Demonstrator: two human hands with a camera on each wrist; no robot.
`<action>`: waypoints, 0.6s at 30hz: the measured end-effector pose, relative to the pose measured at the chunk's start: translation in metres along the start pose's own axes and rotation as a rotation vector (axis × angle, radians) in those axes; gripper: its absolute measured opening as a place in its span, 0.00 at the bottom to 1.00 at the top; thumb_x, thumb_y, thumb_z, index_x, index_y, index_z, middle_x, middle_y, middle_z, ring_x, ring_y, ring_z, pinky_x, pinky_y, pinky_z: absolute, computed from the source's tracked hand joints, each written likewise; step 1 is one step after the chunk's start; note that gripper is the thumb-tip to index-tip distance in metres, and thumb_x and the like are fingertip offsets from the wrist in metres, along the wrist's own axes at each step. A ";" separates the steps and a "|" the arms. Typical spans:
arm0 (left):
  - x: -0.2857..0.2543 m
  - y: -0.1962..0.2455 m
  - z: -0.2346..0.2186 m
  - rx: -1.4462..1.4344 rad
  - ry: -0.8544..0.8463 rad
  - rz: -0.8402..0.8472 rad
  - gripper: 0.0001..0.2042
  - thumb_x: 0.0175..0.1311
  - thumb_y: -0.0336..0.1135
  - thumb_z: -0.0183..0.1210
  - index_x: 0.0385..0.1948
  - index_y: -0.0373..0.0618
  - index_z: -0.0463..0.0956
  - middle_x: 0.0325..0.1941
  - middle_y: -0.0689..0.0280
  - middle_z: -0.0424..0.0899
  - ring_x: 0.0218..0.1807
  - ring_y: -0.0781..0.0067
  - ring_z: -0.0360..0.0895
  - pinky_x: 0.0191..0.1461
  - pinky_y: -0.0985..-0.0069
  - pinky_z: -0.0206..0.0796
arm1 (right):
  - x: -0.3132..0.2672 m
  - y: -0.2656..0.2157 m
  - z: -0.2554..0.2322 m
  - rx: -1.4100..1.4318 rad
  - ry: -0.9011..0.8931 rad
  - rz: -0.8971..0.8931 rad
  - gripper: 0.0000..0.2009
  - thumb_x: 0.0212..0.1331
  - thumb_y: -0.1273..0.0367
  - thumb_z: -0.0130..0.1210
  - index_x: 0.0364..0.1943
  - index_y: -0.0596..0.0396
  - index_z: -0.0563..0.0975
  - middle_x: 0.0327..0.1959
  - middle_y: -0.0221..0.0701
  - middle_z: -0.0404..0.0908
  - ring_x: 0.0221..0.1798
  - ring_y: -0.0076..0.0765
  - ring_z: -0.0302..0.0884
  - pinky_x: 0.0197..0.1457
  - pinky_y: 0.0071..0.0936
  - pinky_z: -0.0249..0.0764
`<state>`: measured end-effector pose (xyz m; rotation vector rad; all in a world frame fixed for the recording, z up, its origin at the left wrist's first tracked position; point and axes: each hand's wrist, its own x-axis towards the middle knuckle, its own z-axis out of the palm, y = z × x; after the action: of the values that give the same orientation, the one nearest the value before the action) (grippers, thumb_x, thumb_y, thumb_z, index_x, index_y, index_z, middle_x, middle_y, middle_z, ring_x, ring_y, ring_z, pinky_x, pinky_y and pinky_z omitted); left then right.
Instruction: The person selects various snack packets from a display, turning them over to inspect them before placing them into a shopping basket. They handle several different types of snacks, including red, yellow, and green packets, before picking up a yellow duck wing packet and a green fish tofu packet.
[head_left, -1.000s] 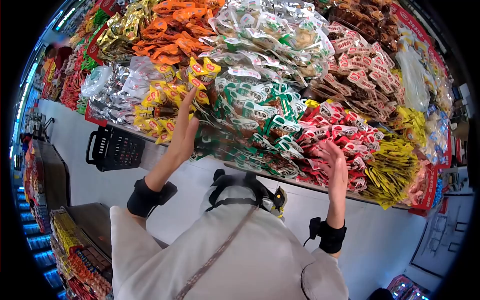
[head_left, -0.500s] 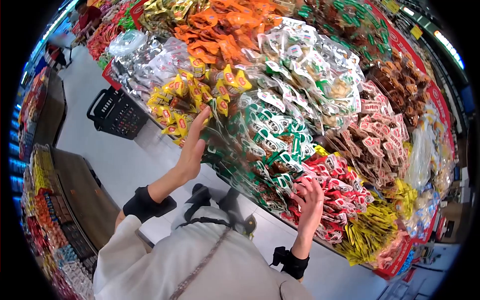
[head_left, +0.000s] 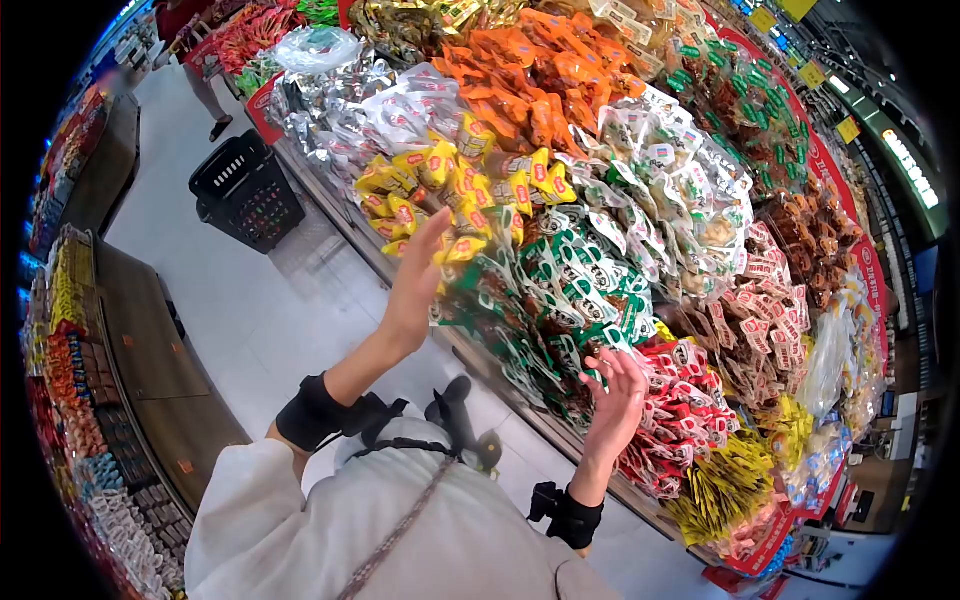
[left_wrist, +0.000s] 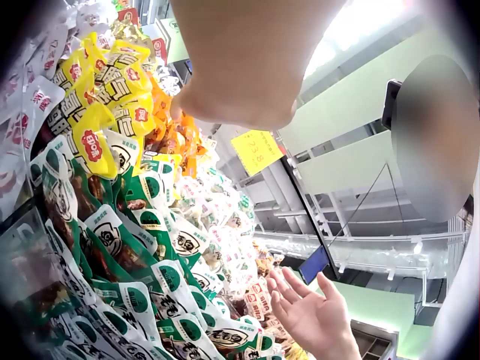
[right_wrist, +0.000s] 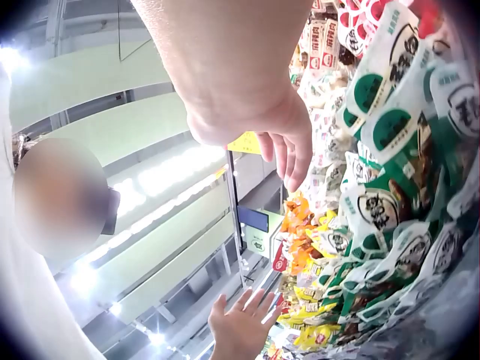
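My left hand [head_left: 410, 300] is raised with its fingers extended and nothing in it, beside the yellow snack packets [head_left: 400, 215] at the near edge of the display. My right hand [head_left: 615, 405] also holds nothing; its fingers are loosely bent, in front of where the green-and-white packets [head_left: 585, 275] meet the red-and-white packets [head_left: 680, 400]. In the left wrist view, the palm of the right hand [left_wrist: 311, 315] shows beyond the green-and-white packets. The right wrist view shows the left hand [right_wrist: 241, 326] with spread fingers, near yellow packets [right_wrist: 319, 335].
Orange packets [head_left: 545, 75], clear-and-white packets [head_left: 690, 190] and brown packets [head_left: 760, 320] fill the display farther back. A black shopping basket [head_left: 250, 190] stands on the floor at left. Another shelf of sweets [head_left: 75, 400] runs along the left. A person's leg [head_left: 207, 100] shows in the aisle.
The head view has turned, so the display slants more and sits further right. Both hands stay raised and empty; the right one has moved from the red packets toward the green-and-white ones.
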<state>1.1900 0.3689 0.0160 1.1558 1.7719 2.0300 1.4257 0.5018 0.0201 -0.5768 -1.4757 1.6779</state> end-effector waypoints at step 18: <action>-0.113 0.004 -0.146 0.009 0.056 -0.134 0.25 0.58 0.33 0.45 0.59 0.40 0.54 0.62 0.60 0.59 0.64 0.65 0.55 0.64 0.69 0.46 | -0.098 0.058 0.115 0.033 -0.059 0.197 0.25 0.62 0.52 0.36 0.51 0.60 0.64 0.49 0.42 0.69 0.47 0.38 0.71 0.48 0.35 0.70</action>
<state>1.1699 0.1893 -0.0234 0.9630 1.8333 1.9973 1.3763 0.3560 -0.0277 -0.6782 -1.4685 1.8824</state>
